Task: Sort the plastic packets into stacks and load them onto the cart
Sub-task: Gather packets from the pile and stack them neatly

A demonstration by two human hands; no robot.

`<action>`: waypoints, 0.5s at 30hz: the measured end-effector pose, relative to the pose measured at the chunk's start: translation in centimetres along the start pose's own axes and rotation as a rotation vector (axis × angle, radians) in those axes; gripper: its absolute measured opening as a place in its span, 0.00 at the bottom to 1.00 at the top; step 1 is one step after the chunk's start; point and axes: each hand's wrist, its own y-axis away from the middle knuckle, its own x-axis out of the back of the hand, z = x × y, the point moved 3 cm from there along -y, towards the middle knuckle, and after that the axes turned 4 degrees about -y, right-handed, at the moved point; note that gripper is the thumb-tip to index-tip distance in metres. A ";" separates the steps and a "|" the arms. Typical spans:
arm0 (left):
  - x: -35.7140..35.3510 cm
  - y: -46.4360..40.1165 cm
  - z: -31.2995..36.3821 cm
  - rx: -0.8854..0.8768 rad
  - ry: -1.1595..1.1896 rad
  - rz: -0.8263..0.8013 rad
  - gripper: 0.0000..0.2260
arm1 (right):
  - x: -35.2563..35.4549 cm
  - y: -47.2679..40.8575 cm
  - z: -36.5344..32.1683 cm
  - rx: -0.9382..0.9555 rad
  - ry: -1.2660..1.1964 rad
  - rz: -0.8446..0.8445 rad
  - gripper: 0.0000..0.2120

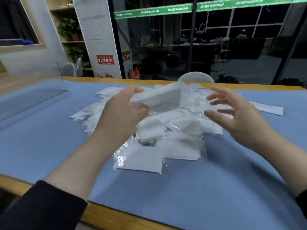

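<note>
Sorting step, stack half-built. Left hand (126, 107) pinches a gathered stack of packets (157, 97), lifted just above the loose packet pile (166, 138) on the counter (216, 188). Right hand (237, 117), grip spread, beside the stack, apart. Next, likely: square the edges. Cart not in view.

A heap of packets (167, 130) lay on the mat (199, 188) that covered the table (103, 216), nearer the far edge than the near one, with loose packets trailing toward the left edge and one strip (269, 108) lying apart to the right. Above the heap the left hand (123, 112) held a stack of packets (157, 97), and the right hand (235, 113) hovered just right of that stack, not touching it. A clear screen (33, 90) stood at the far left corner, and a chair back (196, 78) rose behind the far edge.
</note>
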 end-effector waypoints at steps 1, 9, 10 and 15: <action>1.6 1.2 -1.3 0.051 -0.019 0.060 0.12 | -0.5 0.2 -0.2 -0.011 0.056 -0.058 0.26; 6.6 8.7 -7.2 0.228 -0.024 0.185 0.15 | -7.0 1.6 -4.6 -0.082 0.405 -0.361 0.25; 6.6 9.0 -7.6 0.230 -0.023 0.179 0.15 | -7.7 1.3 -4.7 -0.141 0.412 -0.328 0.26; 6.3 8.6 -8.9 0.284 0.015 0.103 0.17 | -10.7 -0.9 -5.4 -0.411 0.383 -0.298 0.35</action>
